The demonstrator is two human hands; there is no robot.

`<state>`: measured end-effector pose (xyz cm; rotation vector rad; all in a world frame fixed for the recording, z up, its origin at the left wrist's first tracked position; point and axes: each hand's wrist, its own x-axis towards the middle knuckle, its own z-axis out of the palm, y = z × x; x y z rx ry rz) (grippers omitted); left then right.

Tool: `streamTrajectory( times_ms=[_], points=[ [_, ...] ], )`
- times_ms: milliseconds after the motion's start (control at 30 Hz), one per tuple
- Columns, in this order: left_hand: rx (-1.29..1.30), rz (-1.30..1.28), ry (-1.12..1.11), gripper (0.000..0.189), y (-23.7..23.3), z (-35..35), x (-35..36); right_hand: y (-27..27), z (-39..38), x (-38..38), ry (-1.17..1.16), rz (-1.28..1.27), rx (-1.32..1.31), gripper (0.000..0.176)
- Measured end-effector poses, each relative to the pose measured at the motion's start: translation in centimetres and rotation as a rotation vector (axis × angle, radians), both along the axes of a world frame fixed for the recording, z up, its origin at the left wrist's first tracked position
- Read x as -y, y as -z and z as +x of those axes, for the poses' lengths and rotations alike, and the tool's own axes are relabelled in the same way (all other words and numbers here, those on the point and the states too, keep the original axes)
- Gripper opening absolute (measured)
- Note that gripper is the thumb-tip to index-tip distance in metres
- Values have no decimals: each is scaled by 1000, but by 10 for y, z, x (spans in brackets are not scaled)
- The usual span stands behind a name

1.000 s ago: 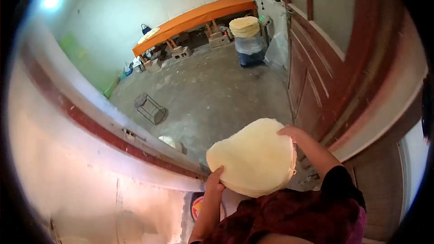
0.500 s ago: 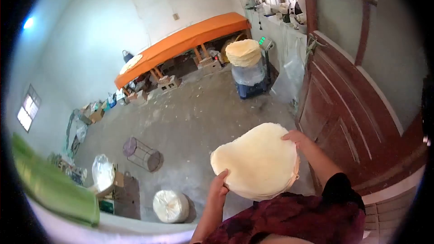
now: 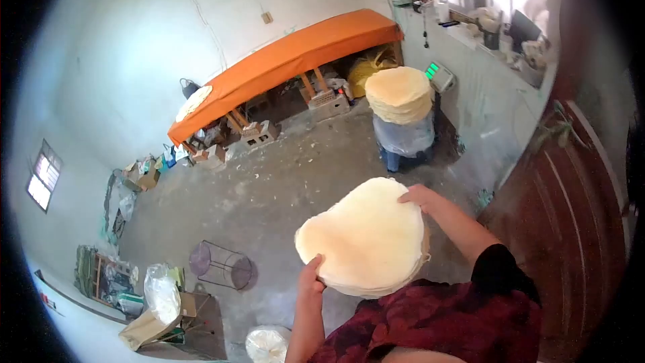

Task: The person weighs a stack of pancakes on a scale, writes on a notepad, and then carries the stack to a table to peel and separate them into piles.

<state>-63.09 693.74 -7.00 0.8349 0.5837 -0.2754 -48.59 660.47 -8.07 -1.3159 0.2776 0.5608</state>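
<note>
Between my two hands I hold a stack of thin round flatbreads (image 3: 366, 235), pale cream with light brown patches and ragged edges. My left hand (image 3: 311, 275) grips its near left edge, thumb on top. At the far right edge, my right hand (image 3: 418, 197) grips it with the thumb on top; the fingers underneath are hidden on both sides. Ahead, a taller flatbread pile (image 3: 399, 96) rests on a plastic-wrapped base (image 3: 405, 136) on a scale, whose display (image 3: 440, 76) glows green.
A long table with an orange cover (image 3: 289, 59) runs along the far wall, bearing flat pale rounds (image 3: 194, 103). A wire-framed stool (image 3: 222, 265) stands on the concrete floor. A wrapped white bundle (image 3: 267, 344) and a box (image 3: 156, 319) are at lower left. The red-brown door (image 3: 551, 242) is at right.
My view has moved forward into the room, so the scale and its pile look nearer and the door has slid right. The green thing at left has left view. Both hands keep their hold.
</note>
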Motion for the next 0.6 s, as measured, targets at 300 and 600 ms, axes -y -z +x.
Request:
streamTrajectory(
  times_ms=[300, 600],
  points=[
    [48, 81, 16, 44, -19, 257, -76, -3, 243, -79, -2, -179, 115, 31],
    [67, -19, 180, 42, -29, 518, -94, -28, 434, -68, 201, -47, 90, 29]
  ],
)
